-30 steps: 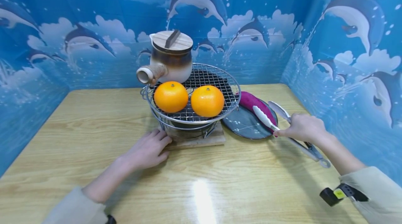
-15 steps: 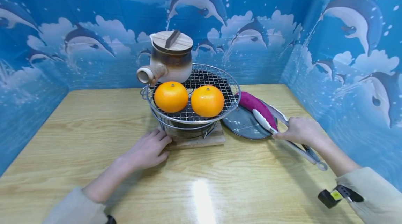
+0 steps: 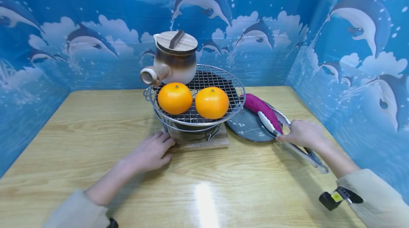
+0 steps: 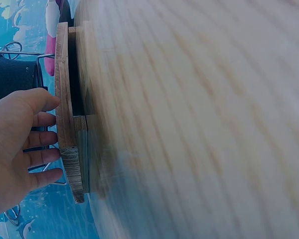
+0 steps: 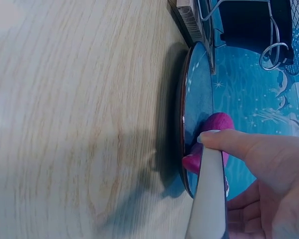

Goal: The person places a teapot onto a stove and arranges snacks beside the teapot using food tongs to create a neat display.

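Observation:
My right hand (image 3: 305,134) grips a pair of metal tongs (image 3: 298,150) with pale scalloped tips. Its thumb presses along one arm of the tongs in the right wrist view. The tong ends lie on either side of a purple sweet potato (image 3: 255,103), which rests on a dark blue-grey plate (image 3: 244,128). My left hand (image 3: 154,151) rests with relaxed fingers at the left front corner of a wooden board (image 3: 204,145). In the left wrist view its fingertips (image 4: 51,174) are right at the board's face.
On the board stands a round grill stove with a wire mesh rack (image 3: 228,82). Two oranges (image 3: 175,98) sit at its front, and a clay side-handled pot (image 3: 180,66) with a wooden lid (image 3: 175,40) behind them. Dolphin-print curtains (image 3: 112,36) enclose the wooden table (image 3: 96,121).
The tongs have moved left and closed in around the sweet potato, with my right hand squeezing their arms nearer together. My left hand has stayed at the board.

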The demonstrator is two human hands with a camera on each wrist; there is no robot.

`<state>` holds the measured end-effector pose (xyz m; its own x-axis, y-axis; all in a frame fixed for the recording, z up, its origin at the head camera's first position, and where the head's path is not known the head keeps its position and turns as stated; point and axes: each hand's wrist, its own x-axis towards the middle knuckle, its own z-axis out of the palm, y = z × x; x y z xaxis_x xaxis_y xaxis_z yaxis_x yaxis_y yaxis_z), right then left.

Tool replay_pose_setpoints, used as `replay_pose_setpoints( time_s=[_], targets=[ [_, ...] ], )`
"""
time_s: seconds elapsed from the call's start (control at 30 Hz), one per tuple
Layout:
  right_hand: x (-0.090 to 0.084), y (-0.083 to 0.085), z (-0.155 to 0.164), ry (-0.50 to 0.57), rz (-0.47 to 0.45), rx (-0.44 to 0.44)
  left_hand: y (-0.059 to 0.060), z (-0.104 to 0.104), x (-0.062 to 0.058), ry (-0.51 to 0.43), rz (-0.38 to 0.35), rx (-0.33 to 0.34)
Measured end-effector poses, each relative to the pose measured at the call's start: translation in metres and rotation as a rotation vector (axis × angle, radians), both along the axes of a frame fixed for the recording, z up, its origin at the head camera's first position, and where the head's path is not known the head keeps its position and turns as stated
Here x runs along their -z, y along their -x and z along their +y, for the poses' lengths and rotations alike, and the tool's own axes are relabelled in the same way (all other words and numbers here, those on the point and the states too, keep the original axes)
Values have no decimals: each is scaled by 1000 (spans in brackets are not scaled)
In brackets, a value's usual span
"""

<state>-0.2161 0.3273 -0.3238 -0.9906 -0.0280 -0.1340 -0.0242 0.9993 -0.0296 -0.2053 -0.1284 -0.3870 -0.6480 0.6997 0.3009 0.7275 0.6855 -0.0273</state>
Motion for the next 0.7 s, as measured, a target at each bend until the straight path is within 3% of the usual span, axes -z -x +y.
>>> replay_pose_setpoints(
  time_s=[0.7],
  targets=[
    [1, 0, -2, 46, 37, -12, 0, 0, 0, 7, -7, -5]
  ],
)
